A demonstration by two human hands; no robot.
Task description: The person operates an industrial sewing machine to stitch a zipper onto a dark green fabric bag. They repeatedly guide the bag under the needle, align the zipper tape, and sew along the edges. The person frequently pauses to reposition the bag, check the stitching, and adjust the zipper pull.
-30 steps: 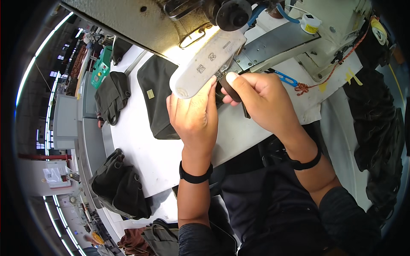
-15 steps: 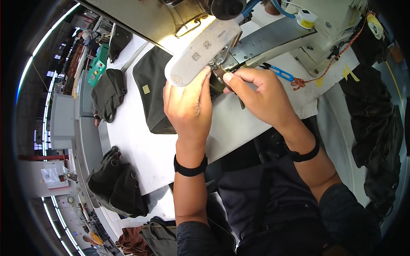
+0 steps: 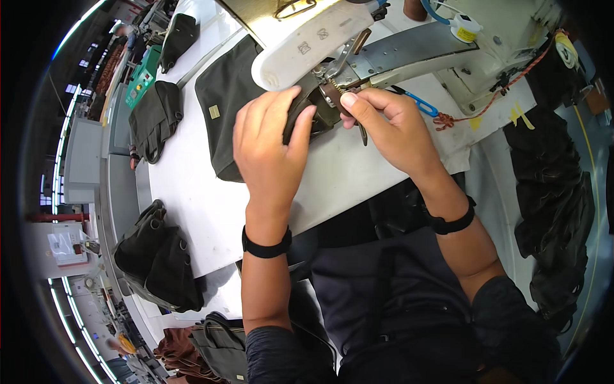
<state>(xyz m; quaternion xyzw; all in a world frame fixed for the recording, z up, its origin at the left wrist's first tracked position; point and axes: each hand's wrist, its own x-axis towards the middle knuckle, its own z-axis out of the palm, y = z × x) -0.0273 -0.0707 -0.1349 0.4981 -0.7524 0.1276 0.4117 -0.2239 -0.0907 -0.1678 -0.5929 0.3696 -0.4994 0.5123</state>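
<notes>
A dark olive bag (image 3: 220,137) with a small tan label lies on the white table under the white head (image 3: 300,51) of a sewing machine. My left hand (image 3: 268,137) rests at the bag's near edge. Its thumb and fingers are apart, with dark fabric showing between them. A short brown leather strap (image 3: 330,95) with metal hardware sits beside the machine's needle area. My right hand (image 3: 390,125) pinches the strap's near end between thumb and forefinger; the other fingers are curled. A narrow dark strip hangs just below that pinch.
The machine's grey flat bed (image 3: 409,51) reaches to the right. Blue-handled snips (image 3: 419,104) lie beside it, near an orange cord (image 3: 492,105). More dark bags (image 3: 157,259) sit at the left table edge. Dark bags (image 3: 550,192) are heaped at the right.
My left hand has drawn back to the left from the needle area, its thumb and fingers spreading. My right hand still pinches the strap. The whole view has shifted slightly.
</notes>
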